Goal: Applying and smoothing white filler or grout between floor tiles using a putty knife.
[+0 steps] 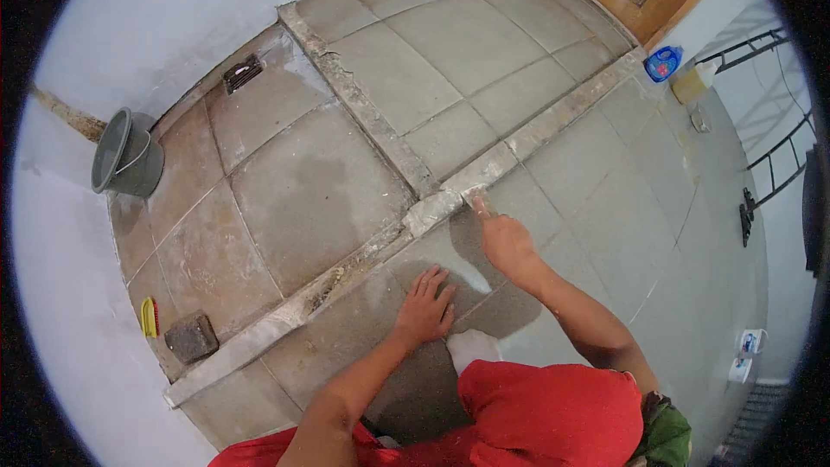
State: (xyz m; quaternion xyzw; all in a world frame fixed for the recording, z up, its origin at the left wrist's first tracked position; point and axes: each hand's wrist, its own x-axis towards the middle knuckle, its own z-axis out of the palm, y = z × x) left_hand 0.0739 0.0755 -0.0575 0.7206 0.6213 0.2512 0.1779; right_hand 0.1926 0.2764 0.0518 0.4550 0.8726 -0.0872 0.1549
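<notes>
My right hand point(508, 246) is closed round the short handle of what looks like a small scraper point(478, 201). Its front end meets the side of the low, worn curb point(480, 166), close to where two curb strips join; the hand partly hides the tool. My left hand point(422, 310) rests on the grey tiled floor point(372, 316), fingers apart, with nothing in it. Between the two hands a pale, whitish streak point(471, 275) lies on the tiles.
Beyond the curb at left are a grey bucket point(138, 156), a drain grate point(243, 74), a dark block point(191, 337) and a yellow brush point(150, 317). A blue bottle point(663, 63), a yellowish jug point(693, 84) and a black ladder-like frame point(782, 169) stand at right.
</notes>
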